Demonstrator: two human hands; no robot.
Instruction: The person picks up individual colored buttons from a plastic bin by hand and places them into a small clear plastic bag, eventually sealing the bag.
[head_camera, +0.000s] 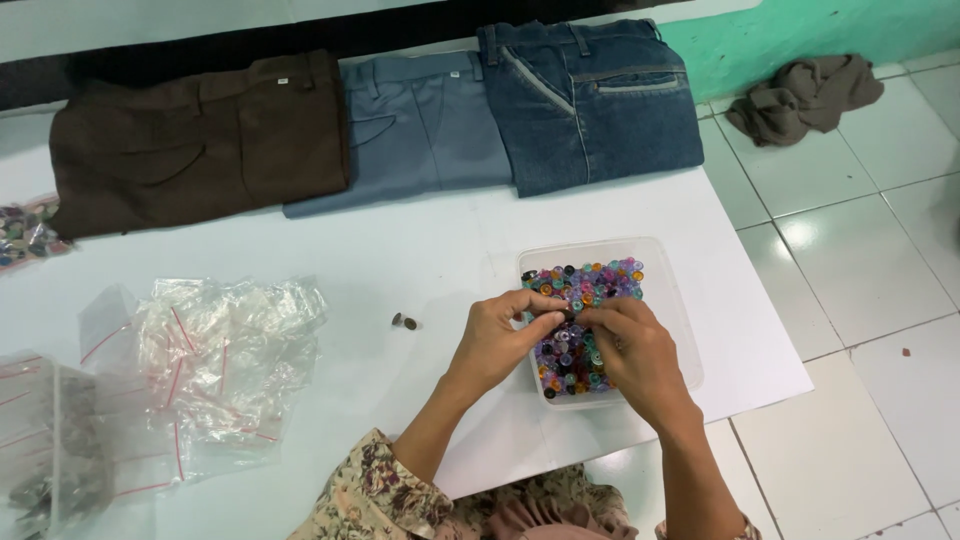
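Folded trousers (370, 125), plastic bags (200, 370) around the bead tray (670, 300)

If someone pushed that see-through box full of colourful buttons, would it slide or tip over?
The clear box would probably slide, since it looks low and flat on the smooth white table. Tipping seems unlikely. The buttons lie loose, so they would likely shift and rattle.

Floral sleeve (375, 500), bare forearms

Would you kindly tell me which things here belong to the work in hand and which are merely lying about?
In hand: left hand, right hand, clear tray, coloured buttons.
Lying about: three folded trousers, empty zip bags, two loose buttons, brown cloth on the floor.
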